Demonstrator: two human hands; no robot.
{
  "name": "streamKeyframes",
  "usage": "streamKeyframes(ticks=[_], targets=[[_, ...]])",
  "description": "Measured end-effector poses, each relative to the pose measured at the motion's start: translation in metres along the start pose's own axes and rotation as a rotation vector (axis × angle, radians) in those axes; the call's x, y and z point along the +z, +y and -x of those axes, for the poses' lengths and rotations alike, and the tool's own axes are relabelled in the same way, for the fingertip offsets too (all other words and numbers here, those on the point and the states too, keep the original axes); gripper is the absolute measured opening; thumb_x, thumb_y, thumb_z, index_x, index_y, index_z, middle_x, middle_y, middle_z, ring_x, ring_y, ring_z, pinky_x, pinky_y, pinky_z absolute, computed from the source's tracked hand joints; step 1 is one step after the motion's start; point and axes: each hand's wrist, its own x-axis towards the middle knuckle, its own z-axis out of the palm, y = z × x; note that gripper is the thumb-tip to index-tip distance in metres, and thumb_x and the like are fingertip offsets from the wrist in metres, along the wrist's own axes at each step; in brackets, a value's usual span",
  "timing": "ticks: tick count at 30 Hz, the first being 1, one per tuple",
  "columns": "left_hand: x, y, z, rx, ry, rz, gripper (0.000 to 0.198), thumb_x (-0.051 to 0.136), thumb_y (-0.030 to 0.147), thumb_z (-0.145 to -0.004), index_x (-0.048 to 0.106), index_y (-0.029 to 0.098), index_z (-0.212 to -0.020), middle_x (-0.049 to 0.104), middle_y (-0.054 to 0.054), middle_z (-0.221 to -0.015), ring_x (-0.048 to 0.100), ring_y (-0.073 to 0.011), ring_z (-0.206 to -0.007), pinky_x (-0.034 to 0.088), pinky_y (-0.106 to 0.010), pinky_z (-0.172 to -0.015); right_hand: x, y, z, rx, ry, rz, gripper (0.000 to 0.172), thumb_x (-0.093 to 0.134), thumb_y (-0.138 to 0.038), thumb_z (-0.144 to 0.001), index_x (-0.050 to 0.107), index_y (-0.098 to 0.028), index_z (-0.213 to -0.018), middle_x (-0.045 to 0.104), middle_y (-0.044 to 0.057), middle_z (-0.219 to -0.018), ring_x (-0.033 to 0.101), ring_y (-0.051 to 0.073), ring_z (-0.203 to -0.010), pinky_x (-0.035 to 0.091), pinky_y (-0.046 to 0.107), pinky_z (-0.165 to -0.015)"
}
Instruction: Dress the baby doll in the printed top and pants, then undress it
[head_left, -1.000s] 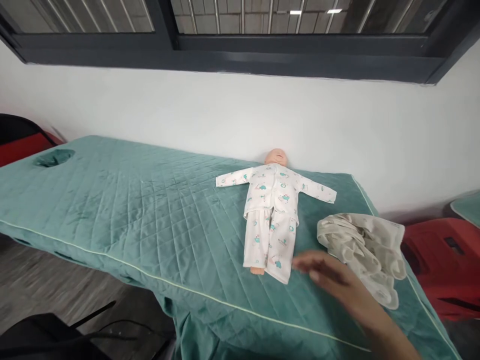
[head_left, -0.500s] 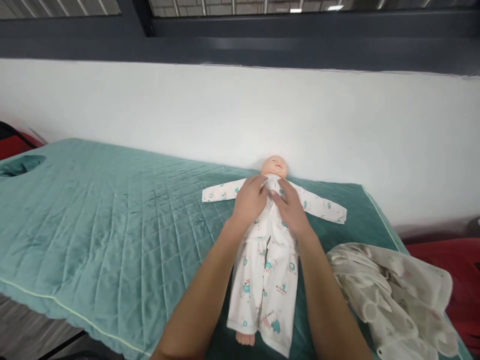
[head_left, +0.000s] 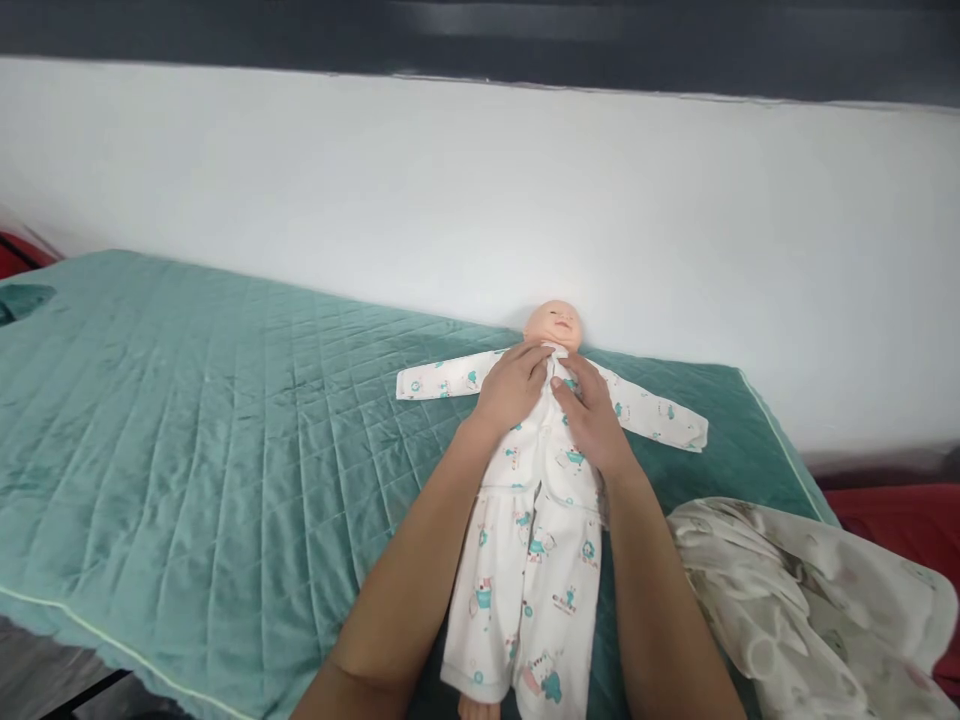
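A baby doll (head_left: 553,324) lies on its back, its head by the wall, in a white printed top (head_left: 663,418) with both sleeves spread out. White printed trousers (head_left: 559,600) cover its legs, and one foot shows at the bottom. My left hand (head_left: 516,385) rests on the chest at the collar, palm down, fingers bent over the cloth. On the other side of the front opening, my right hand (head_left: 592,408) touches the top with thumb and fingers apart. Whether fingertips pinch the collar is too small to tell.
A green quilted cover (head_left: 225,430) lies under the doll. Crumpled pale cloth (head_left: 810,600) sits at the right. Behind stands a white wall (head_left: 450,190) below a dark beam (head_left: 375,40). Red things show at the far left and right (head_left: 900,520).
The view has tilted down and come closer, so the doll looks larger. My left fingers have shifted slightly toward the middle of the collar; both hands stay on the top.
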Motion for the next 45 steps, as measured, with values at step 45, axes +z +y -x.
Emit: streamKeyframes(ticks=[45], targets=[[-0.0022, 0.0023, 0.0005, 0.005, -0.057, -0.070, 0.046, 0.035, 0.021, -0.098, 0.062, 0.027, -0.135, 0.056, -0.001, -0.147, 0.048, -0.0210, -0.138, 0.036, -0.040, -0.119, -0.0067, 0.0006, 0.0021, 0.021, -0.087, 0.041, 0.061, 0.048, -0.062, -0.093, 0.049, -0.027, -0.143, 0.042, 0.009, -0.157, 0.031, 0.026, -0.148, 0.023, 0.051, -0.124]])
